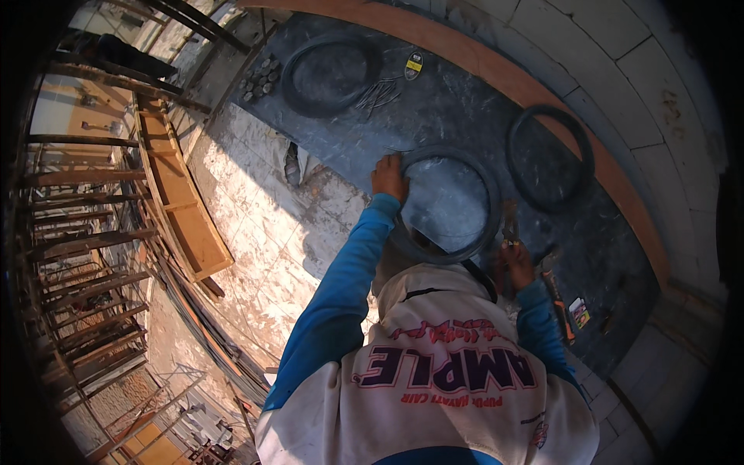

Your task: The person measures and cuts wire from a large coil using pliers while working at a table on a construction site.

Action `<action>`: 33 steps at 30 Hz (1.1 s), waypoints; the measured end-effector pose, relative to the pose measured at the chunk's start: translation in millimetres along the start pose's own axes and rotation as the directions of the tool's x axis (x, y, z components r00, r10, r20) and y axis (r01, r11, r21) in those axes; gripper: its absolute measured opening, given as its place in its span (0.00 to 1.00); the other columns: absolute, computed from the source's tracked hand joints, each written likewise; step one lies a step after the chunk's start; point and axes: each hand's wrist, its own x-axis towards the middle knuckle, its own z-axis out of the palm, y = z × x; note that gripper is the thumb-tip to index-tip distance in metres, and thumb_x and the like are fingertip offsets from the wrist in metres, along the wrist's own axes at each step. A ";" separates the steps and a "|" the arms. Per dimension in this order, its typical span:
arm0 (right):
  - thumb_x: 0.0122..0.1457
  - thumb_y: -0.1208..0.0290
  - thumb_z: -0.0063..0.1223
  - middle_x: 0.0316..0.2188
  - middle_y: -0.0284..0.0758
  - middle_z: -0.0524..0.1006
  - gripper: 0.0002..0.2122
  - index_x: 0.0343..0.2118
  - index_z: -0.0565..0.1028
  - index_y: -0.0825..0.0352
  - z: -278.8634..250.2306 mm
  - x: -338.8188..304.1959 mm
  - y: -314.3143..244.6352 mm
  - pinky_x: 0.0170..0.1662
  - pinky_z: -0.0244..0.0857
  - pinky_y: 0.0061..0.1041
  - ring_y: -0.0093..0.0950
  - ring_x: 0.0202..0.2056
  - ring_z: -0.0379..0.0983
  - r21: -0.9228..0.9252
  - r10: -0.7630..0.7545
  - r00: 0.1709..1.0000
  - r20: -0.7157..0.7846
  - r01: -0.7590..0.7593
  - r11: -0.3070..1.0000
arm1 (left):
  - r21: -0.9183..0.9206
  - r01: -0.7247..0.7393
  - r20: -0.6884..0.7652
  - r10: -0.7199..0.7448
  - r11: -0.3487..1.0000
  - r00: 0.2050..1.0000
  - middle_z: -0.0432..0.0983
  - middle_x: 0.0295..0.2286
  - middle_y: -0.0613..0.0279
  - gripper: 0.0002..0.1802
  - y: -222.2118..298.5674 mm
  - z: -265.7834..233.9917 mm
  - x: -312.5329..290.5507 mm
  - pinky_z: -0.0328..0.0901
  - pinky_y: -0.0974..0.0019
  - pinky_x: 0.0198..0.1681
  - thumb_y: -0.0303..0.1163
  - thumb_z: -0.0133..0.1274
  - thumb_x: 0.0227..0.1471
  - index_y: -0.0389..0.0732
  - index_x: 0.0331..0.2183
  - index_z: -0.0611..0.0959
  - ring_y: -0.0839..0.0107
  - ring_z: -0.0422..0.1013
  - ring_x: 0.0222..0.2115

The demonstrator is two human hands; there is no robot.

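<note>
A coil of dark wire (494, 198) lies in front of me at the near edge of a dark board. My left hand (390, 178) is closed on the coil's left side, where a thin wire end sticks out above the fingers. My right hand (518, 267) grips a pair of pincers (509, 221), their worn brownish jaws pointing away from me beside the coil's right side. Part of the pincers' handles is hidden by the fingers. Below the right hand lies a tool with an orange and black handle (559, 310), next to a small printed card (578, 312).
On the dark board (457, 101) rest a second wire coil (587, 151), a third coil (288, 77), short cut wires (378, 94), a yellow-black label (415, 67) and several round grey pieces (263, 80). A block wall (589, 39) borders the far side; a wooden frame (182, 209) stands left.
</note>
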 end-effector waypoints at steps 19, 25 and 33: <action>0.60 0.67 0.45 0.38 0.48 0.74 0.18 0.53 0.66 0.65 -15.9 38.7 93.5 0.41 0.68 0.39 0.44 0.41 0.73 -0.710 -0.436 0.705 -0.559 -0.135 0.692 | 0.035 -0.166 -0.074 0.169 0.985 0.983 0.67 0.46 0.51 0.28 3.2 -4.1 -1.5 0.62 0.50 0.49 0.37 0.58 0.46 0.41 0.50 0.71 0.52 0.63 0.50; 0.59 0.63 0.53 0.22 0.32 0.72 0.14 0.44 0.70 0.64 18.1 -8.6 1.2 0.23 0.64 0.24 0.23 0.21 0.69 0.057 -0.047 0.907 -0.418 0.078 0.995 | -0.824 -0.039 0.004 0.074 0.565 0.997 0.64 0.53 0.48 0.28 48.2 -23.9 43.6 0.55 0.56 0.58 0.40 0.52 0.55 0.39 0.54 0.67 0.57 0.61 0.54; 0.58 0.61 0.56 0.25 0.31 0.75 0.14 0.42 0.71 0.64 123.4 8.9 -76.3 0.25 0.65 0.20 0.19 0.25 0.70 0.302 -0.053 0.997 0.053 0.034 0.953 | -0.953 0.302 0.301 0.217 0.029 0.929 0.71 0.31 0.61 0.23 70.2 -80.8 107.5 0.68 0.54 0.48 0.42 0.46 0.60 0.35 0.49 0.69 0.65 0.71 0.39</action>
